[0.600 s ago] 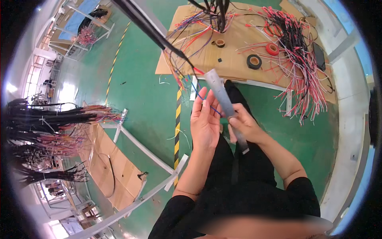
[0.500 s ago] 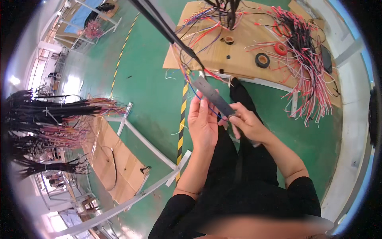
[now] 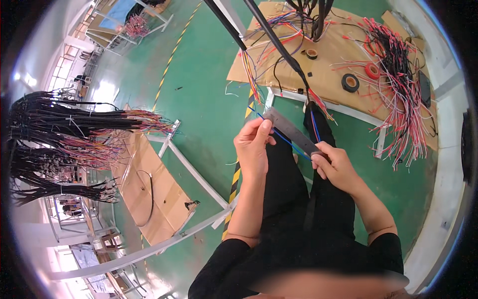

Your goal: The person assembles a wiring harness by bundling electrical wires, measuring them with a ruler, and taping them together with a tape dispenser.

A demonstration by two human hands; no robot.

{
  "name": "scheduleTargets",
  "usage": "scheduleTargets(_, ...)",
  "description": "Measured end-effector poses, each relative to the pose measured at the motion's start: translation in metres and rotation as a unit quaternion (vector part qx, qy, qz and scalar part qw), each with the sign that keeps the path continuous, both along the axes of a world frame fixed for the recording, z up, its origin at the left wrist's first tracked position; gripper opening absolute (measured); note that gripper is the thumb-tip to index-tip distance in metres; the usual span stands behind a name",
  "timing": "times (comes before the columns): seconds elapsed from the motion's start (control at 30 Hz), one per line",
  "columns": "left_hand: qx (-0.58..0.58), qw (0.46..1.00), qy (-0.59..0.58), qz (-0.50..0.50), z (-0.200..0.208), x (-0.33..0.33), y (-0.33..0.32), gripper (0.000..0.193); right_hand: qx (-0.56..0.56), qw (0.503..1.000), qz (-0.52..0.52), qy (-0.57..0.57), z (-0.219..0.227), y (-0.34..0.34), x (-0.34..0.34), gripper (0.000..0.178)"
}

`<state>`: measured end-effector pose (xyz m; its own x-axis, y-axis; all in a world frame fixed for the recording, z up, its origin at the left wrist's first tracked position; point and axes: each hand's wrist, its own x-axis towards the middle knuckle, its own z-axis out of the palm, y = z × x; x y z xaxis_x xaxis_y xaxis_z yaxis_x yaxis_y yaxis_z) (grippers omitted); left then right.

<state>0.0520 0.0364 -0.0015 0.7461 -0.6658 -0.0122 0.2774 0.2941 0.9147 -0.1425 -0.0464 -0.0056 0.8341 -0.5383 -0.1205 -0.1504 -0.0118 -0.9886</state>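
My left hand [image 3: 254, 147] pinches the far left end of a grey flat ruler-like strip [image 3: 293, 130], thumb on top. At the strip's near right end, my right hand [image 3: 336, 164] grips it between thumb and fingers. A blue wire [image 3: 296, 147] runs along the strip's lower edge, from beyond my left fingers to my right fingertips. Blue wire also comes down to my right hand from a black sleeved cable [image 3: 274, 37], whose end shows red wires too. A second black cable [image 3: 225, 25] hangs further left, with yellow, red and blue wires fanning out.
Ahead, a cardboard-covered table [image 3: 328, 82] bears a black tape roll [image 3: 350, 82], a red tape roll [image 3: 372, 70] and a large bundle of red-tipped wires [image 3: 398, 94]. At left, black cable bundles [image 3: 74, 122] hang near a white frame [image 3: 196, 174] and a cardboard sheet [image 3: 154, 194].
The two cables now hang apart. My left hand has gone from an opened palm beneath the strip to pinching its far end. My right hand has shifted slightly right with the strip.
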Motion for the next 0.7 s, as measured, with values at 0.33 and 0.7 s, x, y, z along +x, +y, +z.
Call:
scheduleTargets(0.33,0.012,1.000,-0.006,-0.017,0.001,0.000,-0.001,0.018,0.197,0.979,0.045,-0.031,-0.011,-0.002,-0.002,0.017)
scheduleTargets(0.7,0.027,0.999,-0.043,-0.017,0.001,-0.001,0.005,0.015,0.044,0.998,-0.033,-0.007,0.004,0.004,0.001,0.016)
